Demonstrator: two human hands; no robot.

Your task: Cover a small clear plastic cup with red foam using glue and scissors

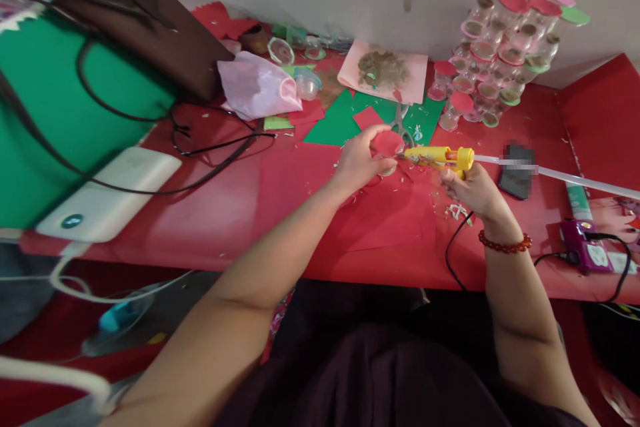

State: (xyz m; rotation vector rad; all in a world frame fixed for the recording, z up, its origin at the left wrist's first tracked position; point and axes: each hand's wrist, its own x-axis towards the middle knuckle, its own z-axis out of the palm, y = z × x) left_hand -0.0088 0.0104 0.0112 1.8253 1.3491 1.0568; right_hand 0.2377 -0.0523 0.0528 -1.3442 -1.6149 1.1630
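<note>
My right hand (467, 187) is wrapped round a yellow hot glue gun (440, 156), and a long clear glue stick (585, 178) runs out of its back. The gun's nozzle points left, close to a small clear plastic cup topped with a red paper disc (387, 143). That cup sits between the thumb and fingers of my left hand (363, 159); most of its body is hidden. Just behind the cup lie scissors (401, 121) on a green paper sheet (333, 121). Red paper (310, 193) covers the table under both hands.
Stacked cups with coloured discs (500, 53) stand at the back right. A phone (517, 172) and a purple plug adapter (585, 245) lie to the right. On the left are a white power bank (110, 195), loose black cables (215, 147) and a brown bag (125, 13).
</note>
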